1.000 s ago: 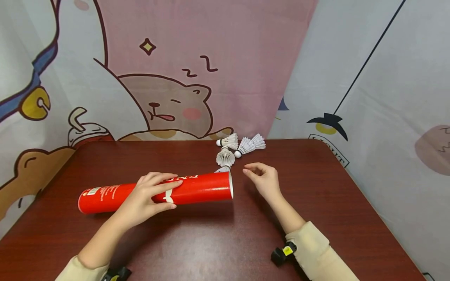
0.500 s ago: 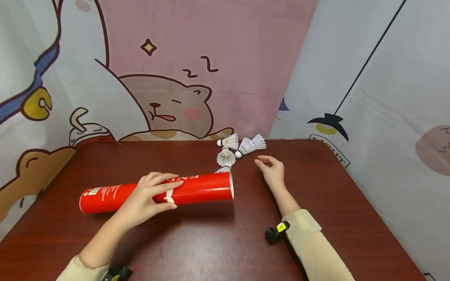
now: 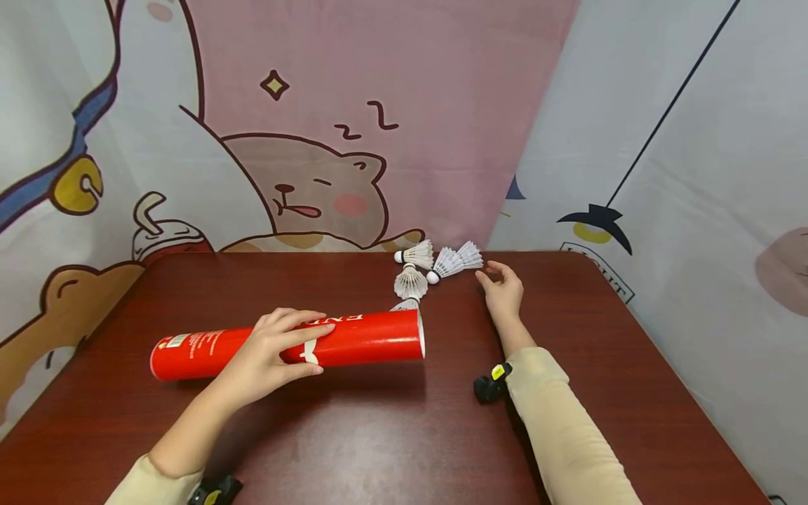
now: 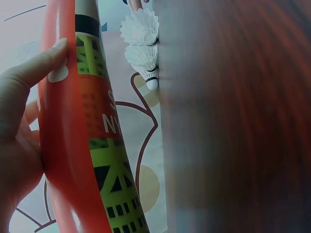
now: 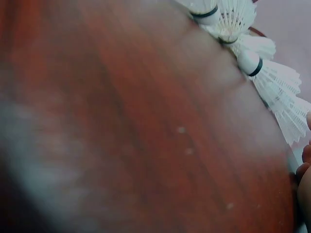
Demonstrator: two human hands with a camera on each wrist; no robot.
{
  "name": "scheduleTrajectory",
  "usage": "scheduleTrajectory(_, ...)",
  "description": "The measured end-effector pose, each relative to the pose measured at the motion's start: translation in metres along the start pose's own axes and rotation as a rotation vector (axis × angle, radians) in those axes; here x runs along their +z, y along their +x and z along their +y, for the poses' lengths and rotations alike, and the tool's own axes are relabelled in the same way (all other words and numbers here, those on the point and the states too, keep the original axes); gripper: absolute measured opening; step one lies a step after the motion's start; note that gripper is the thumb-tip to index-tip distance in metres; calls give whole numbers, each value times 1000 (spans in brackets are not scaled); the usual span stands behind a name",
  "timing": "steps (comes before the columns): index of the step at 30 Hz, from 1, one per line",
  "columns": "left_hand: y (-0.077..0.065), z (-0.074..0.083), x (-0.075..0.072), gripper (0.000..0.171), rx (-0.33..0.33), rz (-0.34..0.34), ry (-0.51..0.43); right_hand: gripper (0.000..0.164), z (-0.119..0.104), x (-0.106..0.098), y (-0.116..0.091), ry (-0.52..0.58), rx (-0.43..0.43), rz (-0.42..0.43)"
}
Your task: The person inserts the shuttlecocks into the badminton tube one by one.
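My left hand (image 3: 268, 361) grips a red shuttlecock tube (image 3: 375, 340) around its middle, tilted over the table with its white-rimmed end toward the right. In the left wrist view the thumb lies along the tube (image 4: 60, 141), whose other side has a green pattern. At the far edge my right hand (image 3: 505, 291) hovers beside the feathered end of a white shuttlecock (image 3: 470, 255), thumb and fingers apart and nothing between them. That shuttlecock is nested in another shuttlecock (image 3: 446, 264). The right wrist view catches only some fingertips (image 5: 306, 158) at its right border.
Left of the nested pair lie a shuttlecock (image 3: 416, 254) and, in front of it, a shuttlecock (image 3: 410, 282) standing feathers forward. One more shuttlecock (image 3: 407, 304) is partly hidden behind the tube. A printed cloth (image 3: 467, 140) hangs right behind the table's (image 3: 568, 315) far edge.
My right hand has moved from near the tube's end away to the far right, up to the nested shuttlecocks, its fingers spreading slightly. The left hand and tube have stayed in place.
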State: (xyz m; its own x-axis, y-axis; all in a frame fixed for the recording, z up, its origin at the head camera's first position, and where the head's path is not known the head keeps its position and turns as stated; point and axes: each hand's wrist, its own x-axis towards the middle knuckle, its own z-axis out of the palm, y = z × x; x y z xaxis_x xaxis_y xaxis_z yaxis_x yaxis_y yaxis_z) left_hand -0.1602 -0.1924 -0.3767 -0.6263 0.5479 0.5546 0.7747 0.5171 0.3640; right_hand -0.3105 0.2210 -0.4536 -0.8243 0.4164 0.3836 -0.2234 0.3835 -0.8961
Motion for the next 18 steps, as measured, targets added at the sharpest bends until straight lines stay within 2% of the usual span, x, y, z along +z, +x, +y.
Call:
scheduleTrajectory(6,0,0,0,69,-4,-1,-4,40,3,0,9,-109,50,-77)
scheduleTrajectory(11,0,1,1,66,-4,-3,-4,41,4,-2,13,-119,55,-141)
scheduleTrajectory(18,-1,1,1,66,-12,-7,-3,31,3,-2,9,-126,67,-156)
